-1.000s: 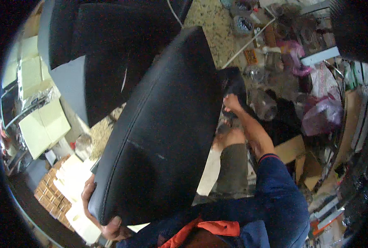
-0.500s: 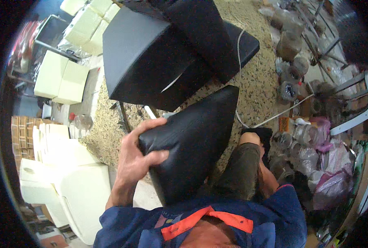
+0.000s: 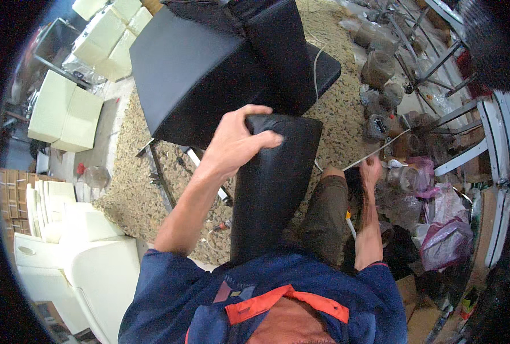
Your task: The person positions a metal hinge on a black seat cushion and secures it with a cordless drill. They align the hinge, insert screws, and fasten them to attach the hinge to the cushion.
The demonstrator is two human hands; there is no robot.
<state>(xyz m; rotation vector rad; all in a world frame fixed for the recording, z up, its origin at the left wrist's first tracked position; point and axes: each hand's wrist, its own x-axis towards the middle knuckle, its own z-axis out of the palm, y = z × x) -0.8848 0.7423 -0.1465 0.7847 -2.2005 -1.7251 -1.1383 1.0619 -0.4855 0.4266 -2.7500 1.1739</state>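
A long black leather-look padded cushion (image 3: 275, 183) stands against my lap, its narrow top end pointing away from me. My left hand (image 3: 240, 137) grips that top end, thumb on the near face and fingers over the far edge. My right hand (image 3: 371, 171) is out to the right beyond my knee, close to the clear plastic jars (image 3: 403, 179); its fingers are too small and blurred to make out. A thin yellow and white stick-like thing (image 3: 350, 222) shows between my thigh and right forearm.
A large black upholstered piece (image 3: 192, 74) lies ahead on a speckled foam sheet (image 3: 123, 178). Metal bars (image 3: 158, 178) and a white cord (image 3: 318, 63) lie about. Cream foam blocks (image 3: 65, 109) and foam shapes (image 3: 106, 275) fill the left; plastic bags (image 3: 447, 241) and metal frames (image 3: 467, 149) crowd the right.
The cushion has swung more upright, its top held by my left hand, which has moved up and right. My right hand has moved from beside my knee outward toward the jars.
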